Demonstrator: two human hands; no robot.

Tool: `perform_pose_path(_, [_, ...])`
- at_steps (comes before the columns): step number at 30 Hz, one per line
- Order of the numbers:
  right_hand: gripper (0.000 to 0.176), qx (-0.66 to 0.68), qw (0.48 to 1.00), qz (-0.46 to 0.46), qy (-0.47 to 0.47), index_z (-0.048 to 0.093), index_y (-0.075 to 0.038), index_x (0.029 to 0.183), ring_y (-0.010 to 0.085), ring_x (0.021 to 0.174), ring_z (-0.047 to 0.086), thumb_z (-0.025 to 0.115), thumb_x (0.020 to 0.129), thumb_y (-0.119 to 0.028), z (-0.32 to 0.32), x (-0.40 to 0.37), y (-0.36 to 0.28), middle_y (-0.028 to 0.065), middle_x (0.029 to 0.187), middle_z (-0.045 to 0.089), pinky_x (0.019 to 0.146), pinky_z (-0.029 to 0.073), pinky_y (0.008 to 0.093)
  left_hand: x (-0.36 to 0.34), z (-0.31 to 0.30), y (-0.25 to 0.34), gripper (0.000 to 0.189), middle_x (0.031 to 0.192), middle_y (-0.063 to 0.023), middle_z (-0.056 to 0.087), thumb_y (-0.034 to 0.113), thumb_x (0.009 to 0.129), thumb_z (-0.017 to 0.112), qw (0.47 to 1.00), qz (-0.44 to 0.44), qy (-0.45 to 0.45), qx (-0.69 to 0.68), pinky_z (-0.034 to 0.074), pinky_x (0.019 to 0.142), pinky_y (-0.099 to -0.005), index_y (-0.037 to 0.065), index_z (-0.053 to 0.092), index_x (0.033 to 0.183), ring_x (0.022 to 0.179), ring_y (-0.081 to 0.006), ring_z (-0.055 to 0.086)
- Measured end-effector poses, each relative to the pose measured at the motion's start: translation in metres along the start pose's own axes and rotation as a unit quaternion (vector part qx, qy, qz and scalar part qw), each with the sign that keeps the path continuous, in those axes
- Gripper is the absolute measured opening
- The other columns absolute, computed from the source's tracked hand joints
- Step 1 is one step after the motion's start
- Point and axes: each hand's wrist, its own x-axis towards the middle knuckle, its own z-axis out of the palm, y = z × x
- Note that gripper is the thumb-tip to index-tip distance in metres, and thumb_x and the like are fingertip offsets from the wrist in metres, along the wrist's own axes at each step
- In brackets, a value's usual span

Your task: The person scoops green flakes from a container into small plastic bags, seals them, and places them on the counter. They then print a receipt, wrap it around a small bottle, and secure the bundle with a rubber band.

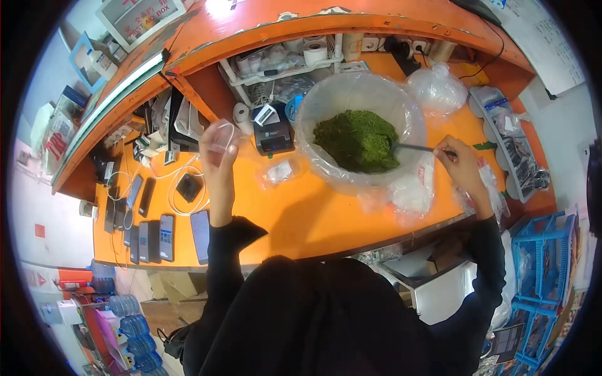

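A clear plastic cup [224, 135] is held up in my left hand [217, 166], over the left part of the orange desk. My right hand [463, 164] grips the handle of a dark spoon [417, 148]. The spoon's far end is sunk in a heap of chopped green leaves [360, 141], so its bowl is hidden. Those leaves lie in a large round tub lined with clear plastic [310, 109]. A small clear plastic packet [281, 170] rests on the desk between my left hand and the tub.
Several phones [166, 237] and a white cable [179, 203] lie on the orange desk [295, 225] at left. A dark label printer [273, 135] stands left of the tub. Clear plastic bags [437, 89] sit at its right, near a grey organizer [498, 141]. A raised orange counter [263, 34] borders the back.
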Motion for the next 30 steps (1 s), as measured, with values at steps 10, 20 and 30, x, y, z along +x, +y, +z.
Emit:
perform_pose_path(10, [0.011, 0.061, 0.998, 0.026, -0.012, 0.048, -0.001, 0.070, 0.0055, 0.052, 0.040, 0.058, 0.072, -0.006, -0.003, 0.001, 0.017, 0.0035, 0.056, 0.046, 0.048, 0.032, 0.0199, 0.013, 0.066, 0.001, 0.048, 0.102, -0.0076, 0.045, 0.007, 0.070, 0.060, 0.993, 0.029, -0.072, 0.091, 0.037, 0.080, -0.0266, 0.004, 0.037, 0.112, 0.092, -0.0126, 0.045])
perform_pose_path(20, [0.009, 0.159, 0.984, 0.067, -0.051, 0.047, -0.002, 0.069, 0.0024, 0.053, 0.034, 0.053, 0.075, -0.004, -0.052, 0.009, 0.005, -0.0032, 0.055, 0.039, 0.048, 0.027, 0.0183, 0.019, 0.141, -0.043, 0.051, 0.097, -0.0124, 0.048, 0.013, 0.066, 0.063, 0.853, 0.192, -0.351, 0.335, 0.041, 0.073, -0.0320, 0.005, 0.040, 0.111, 0.088, -0.0255, 0.050])
perform_pose_path(30, [0.010, -0.366, 0.836, -0.393, 0.113, 0.051, -0.009, 0.071, 0.0141, 0.067, 0.047, 0.058, 0.064, -0.009, -0.050, 0.030, -0.091, -0.0003, 0.066, 0.048, 0.061, 0.035, 0.0305, 0.026, 0.160, -0.045, 0.054, 0.103, -0.0124, 0.050, 0.017, 0.069, 0.061, 0.887, 0.037, -0.390, 0.245, 0.041, 0.079, -0.0304, 0.007, 0.038, 0.116, 0.093, -0.0263, 0.051])
